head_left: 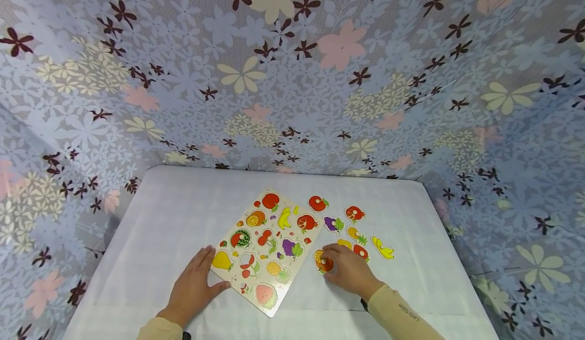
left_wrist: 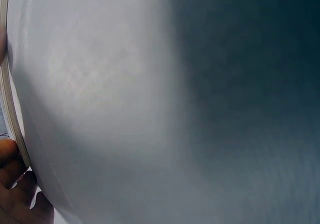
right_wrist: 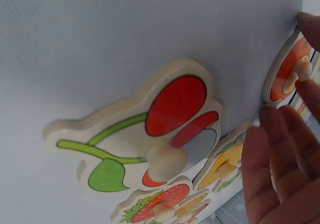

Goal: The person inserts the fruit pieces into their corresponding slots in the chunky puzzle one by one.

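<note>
A fruit puzzle board (head_left: 292, 283) lies slanted on the white table. My left hand (head_left: 194, 284) rests at its left corner, fingers along one side and thumb by the lower edge; the left wrist view shows its fingertips (left_wrist: 25, 189) against the board's edge. To the right of the board, my right hand (head_left: 349, 270) holds an orange piece (head_left: 318, 266) by its rim, fingers on one side and thumb on the other. One finger touches the piece's round knob (right_wrist: 303, 69) in the right wrist view. A cherry piece (right_wrist: 112, 174) lies near that hand.
Beyond the right hand lie loose knobbed pieces: an apple (head_left: 316, 205), grapes (head_left: 331, 224), a pomegranate (head_left: 354, 214), a pineapple (head_left: 354, 234), a strawberry (head_left: 360, 252) and a banana (head_left: 383, 247). Floral cloth (head_left: 292, 101) hangs behind the white table (head_left: 183, 203).
</note>
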`<state>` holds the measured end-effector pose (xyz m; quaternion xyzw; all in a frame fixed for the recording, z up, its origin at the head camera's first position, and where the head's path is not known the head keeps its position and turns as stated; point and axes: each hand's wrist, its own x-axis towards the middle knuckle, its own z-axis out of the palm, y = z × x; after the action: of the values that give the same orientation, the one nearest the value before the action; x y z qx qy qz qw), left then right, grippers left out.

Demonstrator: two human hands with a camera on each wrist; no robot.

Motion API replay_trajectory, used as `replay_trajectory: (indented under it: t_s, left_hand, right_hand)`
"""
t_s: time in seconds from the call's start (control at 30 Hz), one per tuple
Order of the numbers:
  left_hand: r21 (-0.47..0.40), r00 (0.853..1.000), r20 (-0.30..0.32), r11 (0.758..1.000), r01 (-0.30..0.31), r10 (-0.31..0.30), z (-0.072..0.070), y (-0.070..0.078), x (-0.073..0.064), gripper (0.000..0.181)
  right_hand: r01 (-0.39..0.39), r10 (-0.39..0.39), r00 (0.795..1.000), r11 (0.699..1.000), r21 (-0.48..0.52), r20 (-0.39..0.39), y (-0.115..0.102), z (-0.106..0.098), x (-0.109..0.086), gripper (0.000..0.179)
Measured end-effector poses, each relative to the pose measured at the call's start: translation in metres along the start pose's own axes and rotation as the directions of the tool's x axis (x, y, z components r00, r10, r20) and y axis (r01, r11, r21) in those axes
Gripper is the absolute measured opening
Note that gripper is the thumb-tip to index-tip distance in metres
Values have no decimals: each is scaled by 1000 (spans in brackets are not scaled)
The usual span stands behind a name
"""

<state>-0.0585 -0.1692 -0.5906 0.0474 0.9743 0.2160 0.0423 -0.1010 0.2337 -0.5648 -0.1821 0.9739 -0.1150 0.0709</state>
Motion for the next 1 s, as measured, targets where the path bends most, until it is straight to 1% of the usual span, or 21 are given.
replay_trajectory:
  t_s: [0.2,0.3,0.47,0.67,0.9,1.0]
  left_hand:
    - [4,1000,6,1000,1,-1,2,-2,1,107]
    - [1,1000,5,1000,0,0,2,-2,1,107]
    - [-7,1000,6,1000,0,0,1,-2,1,107]
    - [-4,1000,11,1000,7,-7,1,0,1,107]
    - [-9,1000,1,1000,7,-7,-1,0,1,106]
    - [-8,1000,3,1000,7,-7,-1,0,1,106]
  right_hand:
    - [-29,26,997,998,-51,-69,-3,3,-2,49]
    - [-54,48,995,996,-70,-85,-6,5,-2,49]
    - [-89,83,994,993,-76,-76,-11,4,-1,47]
    - [-95,90,994,992,-89,-57,-16,2,0,44]
    - [-88,85,996,988,-127,-27,-17,2,5,46]
    - [-85,82,996,987,-136,-31,-18,2,5,46]
